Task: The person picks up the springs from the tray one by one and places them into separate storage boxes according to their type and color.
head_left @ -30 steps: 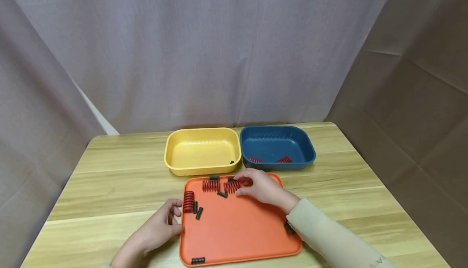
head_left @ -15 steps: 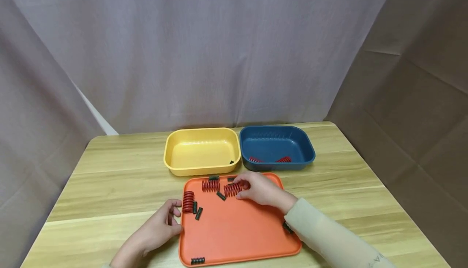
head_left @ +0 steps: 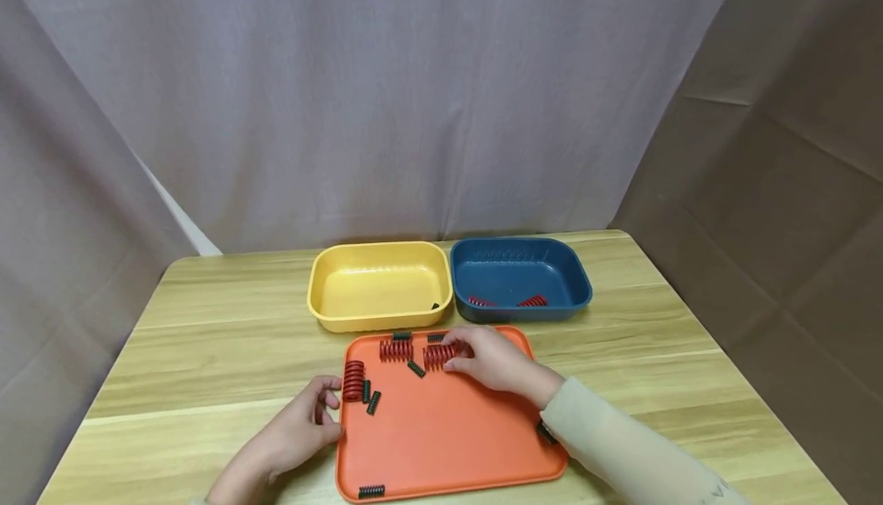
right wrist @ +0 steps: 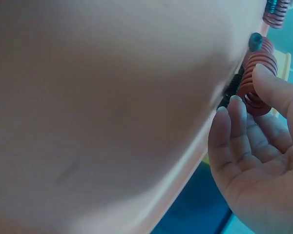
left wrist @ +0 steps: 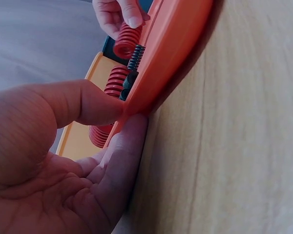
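Note:
My right hand (head_left: 493,359) is over the far edge of the orange tray (head_left: 451,436), thumb and fingers around the end of a red coil spring (head_left: 436,357). In the right wrist view the thumb presses on that spring's coils. My left hand (head_left: 297,424) pinches the tray's left rim between thumb and finger, as the left wrist view shows up close. Another red spring (head_left: 396,350) lies left of the held one, and a third red spring (head_left: 353,381) is by the left rim. Small dark springs lie about them, one dark spring (head_left: 416,368) just left of the held spring.
Behind the tray stand a yellow bin (head_left: 379,319) with a small dark piece inside and a blue bin (head_left: 522,313) with red springs. One dark spring (head_left: 371,491) lies at the tray's near left corner; another dark piece (head_left: 546,433) is partly under the right sleeve.
The red spring at my right hand has shifted slightly toward me. The small dark spring beside it has turned to a steeper slant. My left hand stays at the rim.

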### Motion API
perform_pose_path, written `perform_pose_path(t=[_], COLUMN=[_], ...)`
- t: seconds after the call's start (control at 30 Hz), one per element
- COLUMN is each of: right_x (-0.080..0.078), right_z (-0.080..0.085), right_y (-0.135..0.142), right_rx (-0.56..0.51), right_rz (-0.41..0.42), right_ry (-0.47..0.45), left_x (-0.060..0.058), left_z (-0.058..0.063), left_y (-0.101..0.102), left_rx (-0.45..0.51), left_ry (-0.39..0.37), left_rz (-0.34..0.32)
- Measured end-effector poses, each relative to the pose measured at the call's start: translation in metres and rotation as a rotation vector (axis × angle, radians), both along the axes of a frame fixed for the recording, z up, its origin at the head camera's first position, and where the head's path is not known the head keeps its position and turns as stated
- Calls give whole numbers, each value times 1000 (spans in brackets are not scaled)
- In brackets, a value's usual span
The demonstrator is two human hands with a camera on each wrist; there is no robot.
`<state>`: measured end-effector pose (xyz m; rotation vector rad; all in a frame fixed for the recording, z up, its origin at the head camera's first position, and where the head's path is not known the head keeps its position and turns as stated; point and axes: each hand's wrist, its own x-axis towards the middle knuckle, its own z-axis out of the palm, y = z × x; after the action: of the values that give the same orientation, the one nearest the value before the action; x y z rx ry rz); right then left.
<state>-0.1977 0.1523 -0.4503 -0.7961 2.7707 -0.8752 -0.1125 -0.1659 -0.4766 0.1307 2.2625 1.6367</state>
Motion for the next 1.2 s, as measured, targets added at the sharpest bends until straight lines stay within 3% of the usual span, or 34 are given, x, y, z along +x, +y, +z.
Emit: perform_pose_path(t=[0.37,0.87,1.2], right_x=[-5,-19,-39], right_z=[15,34,29], right_y=[17,37,54], right_rx=[-120,-231,-188], right_rz=[-14,-303,-464], right_ry=[113,223,223], left_x=[0,0,1], left_z=[-1,1,-1], left_y=[-2,1,0], left_rx=[9,-1,11], left_ry=[-8,5,-10], left_rz=[3,13,9])
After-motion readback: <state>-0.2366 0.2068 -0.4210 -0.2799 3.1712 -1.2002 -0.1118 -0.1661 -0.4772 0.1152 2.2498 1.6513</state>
